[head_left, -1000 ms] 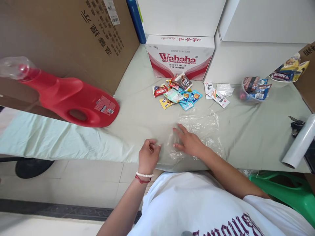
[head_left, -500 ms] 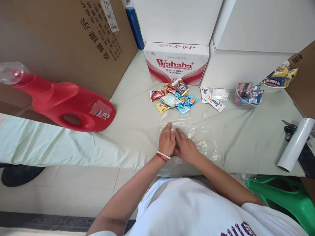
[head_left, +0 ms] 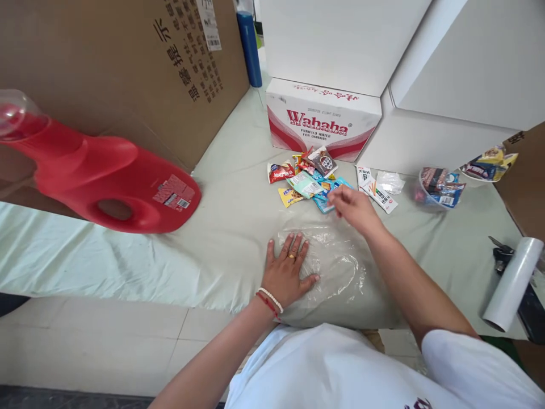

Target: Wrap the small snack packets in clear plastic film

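A thin clear plastic sheet (head_left: 336, 272) lies wrinkled on the cloth in front of me. My left hand (head_left: 289, 267) rests flat on its left part, fingers spread. Beyond the sheet is a pile of small wrapped snacks, including a green packet (head_left: 304, 184), a yellow packet (head_left: 290, 196), a red packet (head_left: 281, 171) and a brown packet (head_left: 322, 162). My right hand (head_left: 353, 207) hovers by the pile's right side, fingers loosely bent and nothing visible in them. It partly hides the blue packets (head_left: 322, 203); whether it touches them I cannot tell.
White snack sticks (head_left: 377, 190) and a clear wrapper (head_left: 390, 183) lie right of the pile. Farther right are a tub of snacks (head_left: 438, 187), a bowl of snacks (head_left: 489, 165), keys (head_left: 502, 250) and a film roll (head_left: 513, 284). A red jug (head_left: 119, 182) stands left; a Wahaba-style "Wahaha" carton (head_left: 323, 122) stands behind.
My hands were together on the plastic sheet. The right has lifted away, forward and right to the snack pile; the left has flattened and spread on the sheet. The view has shifted slightly.
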The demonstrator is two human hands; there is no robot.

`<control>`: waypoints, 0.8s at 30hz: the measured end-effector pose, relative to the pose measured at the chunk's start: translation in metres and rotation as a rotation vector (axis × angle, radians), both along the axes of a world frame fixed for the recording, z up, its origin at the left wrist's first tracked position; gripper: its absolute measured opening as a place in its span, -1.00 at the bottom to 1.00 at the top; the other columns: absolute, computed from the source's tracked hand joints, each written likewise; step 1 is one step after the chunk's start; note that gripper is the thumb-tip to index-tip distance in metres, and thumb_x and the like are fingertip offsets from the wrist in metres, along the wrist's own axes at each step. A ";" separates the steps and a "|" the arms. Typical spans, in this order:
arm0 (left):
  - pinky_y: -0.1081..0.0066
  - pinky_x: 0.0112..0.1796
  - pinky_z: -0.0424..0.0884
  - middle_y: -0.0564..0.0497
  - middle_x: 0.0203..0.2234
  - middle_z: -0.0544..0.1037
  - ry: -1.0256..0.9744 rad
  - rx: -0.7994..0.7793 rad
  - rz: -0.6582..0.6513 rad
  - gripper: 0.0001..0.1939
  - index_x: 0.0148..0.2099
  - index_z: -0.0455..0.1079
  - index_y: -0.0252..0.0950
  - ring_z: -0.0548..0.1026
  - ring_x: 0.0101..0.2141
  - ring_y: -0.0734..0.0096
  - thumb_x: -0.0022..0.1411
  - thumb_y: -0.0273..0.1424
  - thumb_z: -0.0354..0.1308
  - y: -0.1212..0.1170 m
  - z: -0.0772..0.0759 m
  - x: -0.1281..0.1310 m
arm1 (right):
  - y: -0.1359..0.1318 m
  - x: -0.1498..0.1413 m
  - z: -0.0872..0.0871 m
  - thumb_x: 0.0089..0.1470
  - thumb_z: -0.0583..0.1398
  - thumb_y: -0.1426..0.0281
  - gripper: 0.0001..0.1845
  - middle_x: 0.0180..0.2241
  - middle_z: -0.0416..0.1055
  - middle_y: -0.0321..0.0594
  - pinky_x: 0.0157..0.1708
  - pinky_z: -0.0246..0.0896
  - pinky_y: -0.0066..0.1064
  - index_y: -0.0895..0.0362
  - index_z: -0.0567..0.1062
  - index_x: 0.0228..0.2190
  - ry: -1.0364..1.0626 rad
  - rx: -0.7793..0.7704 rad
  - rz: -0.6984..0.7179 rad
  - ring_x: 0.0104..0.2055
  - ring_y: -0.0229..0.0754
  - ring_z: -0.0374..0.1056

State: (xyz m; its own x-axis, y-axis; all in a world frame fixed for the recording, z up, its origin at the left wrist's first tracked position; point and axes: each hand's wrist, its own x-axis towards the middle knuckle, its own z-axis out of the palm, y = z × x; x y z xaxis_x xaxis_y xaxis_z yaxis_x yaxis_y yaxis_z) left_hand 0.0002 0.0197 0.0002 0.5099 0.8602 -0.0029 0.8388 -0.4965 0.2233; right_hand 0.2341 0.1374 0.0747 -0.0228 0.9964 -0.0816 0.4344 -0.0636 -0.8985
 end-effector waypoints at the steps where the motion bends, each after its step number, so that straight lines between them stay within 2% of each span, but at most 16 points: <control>1: -0.32 0.36 -0.30 -0.12 0.47 0.03 0.000 -0.001 -0.004 -0.10 0.50 0.04 -0.18 -0.04 0.45 -0.07 0.31 0.24 -0.11 0.000 0.000 0.000 | 0.030 0.000 0.000 0.16 0.22 0.11 -0.67 -0.27 0.55 -0.15 -0.22 0.37 -0.21 0.09 0.54 -0.19 -0.159 0.092 -0.057 -0.34 -0.09 0.42; 2: -0.32 0.36 -0.30 -0.11 0.47 0.03 -0.001 0.000 -0.006 -0.09 0.50 0.04 -0.18 -0.04 0.46 -0.08 0.31 0.24 -0.11 0.000 0.000 0.000 | 0.060 -0.002 -0.002 0.15 0.23 0.15 -0.63 -0.19 0.55 -0.07 -0.07 0.34 -0.12 0.13 0.53 -0.11 -0.331 0.167 -0.123 -0.19 0.01 0.44; 4: -0.32 0.36 -0.29 -0.11 0.48 0.03 -0.004 0.003 -0.013 -0.09 0.50 0.03 -0.18 -0.05 0.46 -0.08 0.31 0.24 -0.11 0.000 -0.001 0.000 | 0.112 -0.005 -0.012 0.08 0.31 0.17 -0.37 0.05 0.46 0.13 0.16 0.17 0.02 0.23 0.43 0.11 -0.590 0.244 -0.179 0.11 0.20 0.33; 6: -0.33 0.36 -0.29 -0.11 0.48 0.02 -0.013 0.006 -0.015 -0.09 0.51 0.01 -0.18 -0.05 0.46 -0.09 0.31 0.24 -0.11 0.000 -0.001 -0.001 | 0.147 -0.006 -0.024 0.00 0.38 0.15 -0.14 0.14 0.39 0.21 0.22 0.09 0.07 0.29 0.32 0.22 -0.711 0.189 -0.132 0.21 0.28 0.24; 8: -0.34 0.36 -0.29 -0.10 0.48 0.02 -0.029 0.009 -0.010 -0.10 0.51 0.00 -0.18 -0.04 0.45 -0.08 0.32 0.23 -0.12 -0.001 -0.002 -0.002 | 0.161 -0.004 -0.034 -0.04 0.41 0.14 -0.09 0.14 0.40 0.21 0.19 0.14 0.04 0.29 0.31 0.23 -0.741 0.099 -0.085 0.19 0.27 0.27; 12: -0.30 0.37 -0.34 -0.09 0.48 0.03 -0.077 0.008 -0.013 -0.12 0.51 0.02 -0.17 -0.02 0.45 -0.03 0.34 0.22 -0.15 -0.001 -0.004 -0.002 | 0.144 0.020 -0.041 -0.01 0.39 0.13 -0.27 0.05 0.48 0.12 0.08 0.27 -0.05 0.22 0.43 0.12 -0.705 0.015 -0.154 0.08 0.20 0.39; 16: -0.29 0.37 -0.38 -0.08 0.48 0.01 -0.102 0.013 -0.010 -0.14 0.50 0.04 -0.18 -0.04 0.46 0.02 0.36 0.21 -0.18 0.000 -0.004 -0.002 | 0.111 0.055 -0.034 -0.01 0.38 0.07 -0.29 -0.01 0.53 0.06 -0.05 0.33 -0.16 0.22 0.47 0.07 -0.539 -0.112 -0.227 -0.05 0.07 0.45; 20: -0.29 0.38 -0.35 -0.09 0.47 0.03 -0.108 0.018 -0.011 -0.16 0.48 0.08 -0.18 -0.01 0.45 0.01 0.36 0.19 -0.16 0.000 -0.004 -0.002 | 0.092 0.072 -0.025 -0.10 0.42 0.14 -0.28 -0.07 0.56 -0.13 -0.07 0.36 -0.21 0.09 0.49 0.10 -0.468 -0.073 -0.043 -0.10 0.00 0.47; 22: -0.29 0.38 -0.34 -0.10 0.47 0.05 -0.114 0.017 -0.011 -0.16 0.48 0.08 -0.18 0.01 0.45 -0.01 0.36 0.19 -0.13 0.001 -0.003 -0.002 | 0.090 0.073 -0.023 -0.13 0.43 0.21 -0.31 -0.07 0.57 -0.15 0.00 0.35 -0.16 0.07 0.51 0.08 -0.538 -0.037 0.065 -0.07 0.03 0.47; 24: -0.29 0.38 -0.33 -0.11 0.46 0.06 -0.115 0.019 -0.006 -0.16 0.48 0.08 -0.18 0.01 0.45 -0.01 0.35 0.19 -0.12 0.001 -0.003 -0.002 | 0.094 0.074 -0.022 -0.10 0.41 0.23 -0.39 -0.07 0.57 -0.12 0.03 0.33 -0.13 0.10 0.54 0.02 -0.576 -0.005 0.078 -0.04 0.05 0.46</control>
State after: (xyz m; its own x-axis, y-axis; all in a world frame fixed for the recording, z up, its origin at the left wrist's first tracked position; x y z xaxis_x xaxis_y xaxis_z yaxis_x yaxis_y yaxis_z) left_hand -0.0019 0.0203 -0.0032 0.5110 0.8565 0.0721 0.8054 -0.5064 0.3079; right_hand 0.3081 0.2318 0.0532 -0.0472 0.9931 -0.1070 0.8566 -0.0149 -0.5158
